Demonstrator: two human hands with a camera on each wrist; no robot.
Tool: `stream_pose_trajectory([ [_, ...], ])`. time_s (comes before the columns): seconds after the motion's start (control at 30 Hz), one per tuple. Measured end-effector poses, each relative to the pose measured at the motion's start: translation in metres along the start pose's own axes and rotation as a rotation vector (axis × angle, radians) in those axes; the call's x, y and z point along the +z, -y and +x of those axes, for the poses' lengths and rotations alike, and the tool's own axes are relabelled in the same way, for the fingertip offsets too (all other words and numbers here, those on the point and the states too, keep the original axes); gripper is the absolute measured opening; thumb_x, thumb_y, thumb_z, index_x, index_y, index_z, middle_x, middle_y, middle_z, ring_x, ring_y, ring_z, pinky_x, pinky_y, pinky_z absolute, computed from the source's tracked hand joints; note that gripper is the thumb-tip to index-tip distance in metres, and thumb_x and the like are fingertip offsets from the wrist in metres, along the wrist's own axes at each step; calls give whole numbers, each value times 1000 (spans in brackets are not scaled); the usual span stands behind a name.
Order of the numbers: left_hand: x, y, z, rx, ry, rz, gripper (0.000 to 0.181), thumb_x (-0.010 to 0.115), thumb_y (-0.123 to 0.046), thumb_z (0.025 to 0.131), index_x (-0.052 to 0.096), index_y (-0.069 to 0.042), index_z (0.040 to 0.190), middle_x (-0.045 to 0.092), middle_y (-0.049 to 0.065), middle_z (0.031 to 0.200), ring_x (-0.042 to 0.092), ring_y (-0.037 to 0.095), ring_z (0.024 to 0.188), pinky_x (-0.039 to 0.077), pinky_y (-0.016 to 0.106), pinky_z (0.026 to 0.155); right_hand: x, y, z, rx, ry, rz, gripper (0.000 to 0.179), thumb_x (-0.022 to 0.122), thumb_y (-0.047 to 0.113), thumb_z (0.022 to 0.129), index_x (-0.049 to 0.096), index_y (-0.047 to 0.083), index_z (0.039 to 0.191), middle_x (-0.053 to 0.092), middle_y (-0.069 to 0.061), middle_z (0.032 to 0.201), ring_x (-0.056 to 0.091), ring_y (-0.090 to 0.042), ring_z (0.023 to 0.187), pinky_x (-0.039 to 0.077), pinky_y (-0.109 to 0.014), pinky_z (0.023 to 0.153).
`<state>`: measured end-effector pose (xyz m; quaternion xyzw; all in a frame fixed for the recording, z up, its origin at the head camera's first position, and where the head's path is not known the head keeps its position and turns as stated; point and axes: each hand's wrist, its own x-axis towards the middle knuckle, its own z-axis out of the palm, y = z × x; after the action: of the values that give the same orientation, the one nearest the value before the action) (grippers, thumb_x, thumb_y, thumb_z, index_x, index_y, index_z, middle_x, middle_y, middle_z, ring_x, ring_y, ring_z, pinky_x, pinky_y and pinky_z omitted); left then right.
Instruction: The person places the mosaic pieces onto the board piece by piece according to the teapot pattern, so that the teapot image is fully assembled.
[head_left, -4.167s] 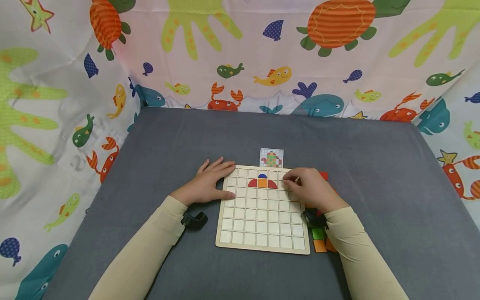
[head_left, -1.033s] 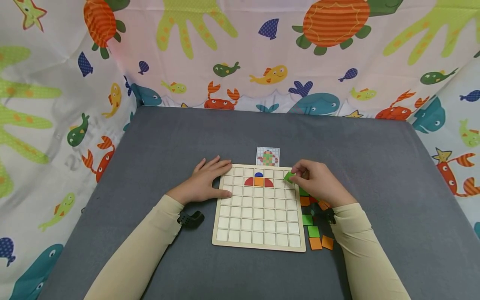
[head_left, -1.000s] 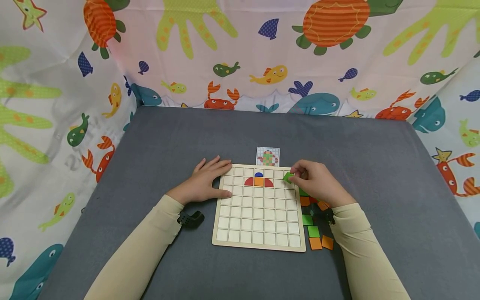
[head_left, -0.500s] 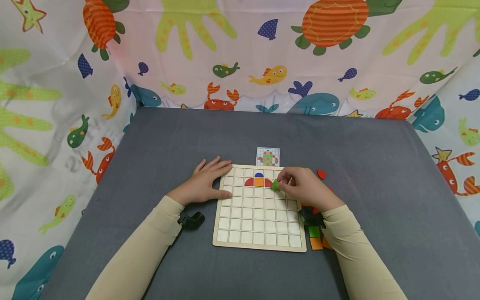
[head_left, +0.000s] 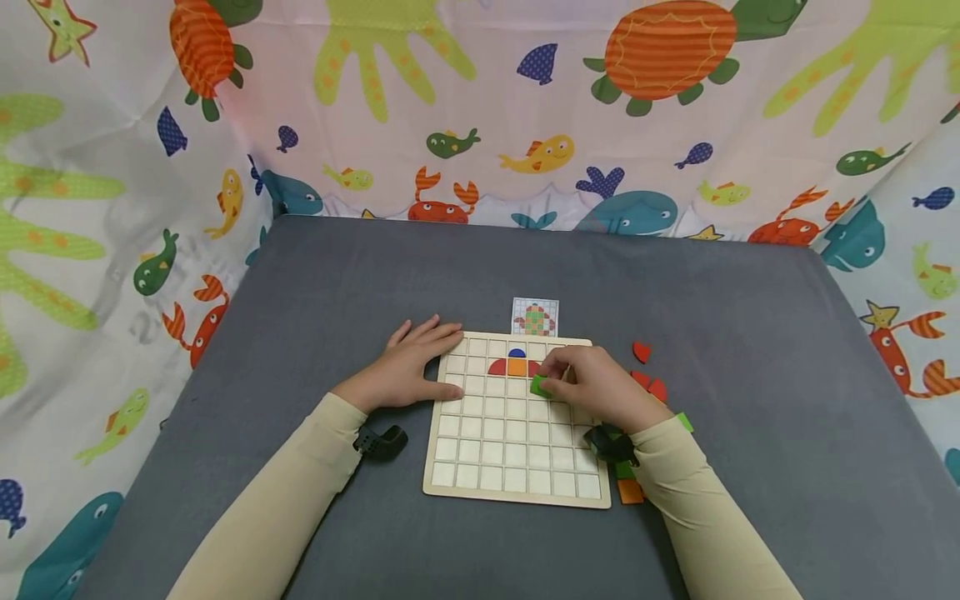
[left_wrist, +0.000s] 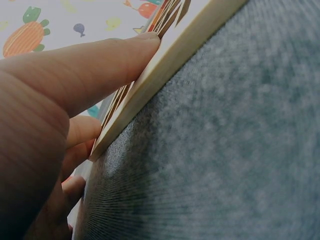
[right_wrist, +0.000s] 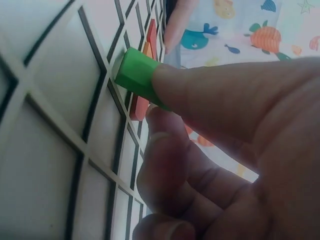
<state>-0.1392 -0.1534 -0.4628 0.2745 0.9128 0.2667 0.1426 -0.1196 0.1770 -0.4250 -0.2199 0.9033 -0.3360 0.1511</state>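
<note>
A wooden grid board (head_left: 480,475) lies on the grey cloth. Near its far edge sit an orange square tile (head_left: 517,367), a blue half-round tile (head_left: 517,353) above it, and red curved pieces (head_left: 497,367) on either side. My right hand (head_left: 596,383) pinches a green square tile (right_wrist: 137,72) between thumb and fingers, tilted against a cell below the right red piece. My left hand (head_left: 412,362) rests spread on the board's left side. Its thumb (left_wrist: 125,57) lies over the rim in the left wrist view.
A small pattern card (head_left: 535,317) lies just beyond the board's far edge. Loose red pieces (head_left: 641,352), a green tile (head_left: 684,422) and an orange tile (head_left: 631,492) lie to the right, partly hidden by my right arm. A printed curtain (head_left: 480,100) encloses the table.
My right hand has carried the green tile leftward from the board's right edge, then down to a cell below the right red piece. The left hand stays put.
</note>
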Motion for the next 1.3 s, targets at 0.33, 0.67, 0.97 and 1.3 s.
stream_pose_trajectory([
  [0.33, -1, -1, -2, 7, -1, -18, 96, 78, -55, 92, 32, -17, 167, 26, -1, 174, 7, 29, 164, -8, 60, 127, 5, 0, 2, -22, -6, -25, 5, 79, 16, 96, 76, 13, 95, 67, 4, 85, 57, -11, 68, 50, -30, 67],
  [0.67, -1, 0, -2, 5, 0, -7, 95, 77, -55, 92, 32, -17, 167, 26, 0, 174, 7, 29, 164, -8, 60, 127, 6, 1, 4, -5, 17, -32, 3, 76, 14, 98, 78, 15, 100, 69, 3, 90, 59, -11, 70, 51, -31, 69],
  [0.97, 0, 0, -1, 4, 3, -7, 95, 76, -58, 93, 31, -19, 167, 24, -3, 174, 5, 27, 164, -9, 59, 127, 9, 1, 2, 11, 4, -81, 4, 76, 18, 99, 78, 15, 100, 69, 2, 92, 60, -11, 73, 53, -31, 71],
  [1.3, -1, 0, -2, 6, -7, -14, 95, 78, -54, 92, 32, -17, 167, 26, -1, 174, 7, 28, 164, -8, 59, 127, 14, 0, 1, -2, -36, -65, 3, 78, 16, 97, 76, 14, 96, 68, 2, 89, 57, -11, 71, 51, -30, 68],
])
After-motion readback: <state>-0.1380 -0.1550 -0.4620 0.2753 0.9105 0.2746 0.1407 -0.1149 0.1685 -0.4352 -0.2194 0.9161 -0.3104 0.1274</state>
